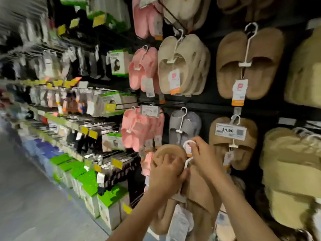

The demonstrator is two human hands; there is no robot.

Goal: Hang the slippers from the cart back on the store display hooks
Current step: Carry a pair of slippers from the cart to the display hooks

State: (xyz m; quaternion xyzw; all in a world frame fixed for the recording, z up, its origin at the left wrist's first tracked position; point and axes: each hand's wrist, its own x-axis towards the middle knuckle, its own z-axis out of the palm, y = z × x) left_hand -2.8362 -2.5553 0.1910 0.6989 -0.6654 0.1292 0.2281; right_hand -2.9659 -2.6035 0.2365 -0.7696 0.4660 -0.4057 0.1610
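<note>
I hold a pair of tan fuzzy slippers (196, 192) up against the display wall, low in the middle of the head view. My left hand (166, 173) grips the heel end of one slipper. My right hand (202, 155) pinches the pair's white plastic hanger hook (188, 145), which sits just below a grey hanging pair (184, 126). A matching tan pair (232, 141) hangs to the right under a 19.90 price tag (230, 131). Paper tags (180, 221) dangle from the held slippers. The cart is out of view.
The wall carries pink slippers (142, 129) on the left, beige pairs (182, 65) and tan pairs (248, 63) above, and yellow-tan ones (291, 171) on the right. Blurred shelves of packaged goods (73, 119) run along the left beside the grey aisle floor (31, 197).
</note>
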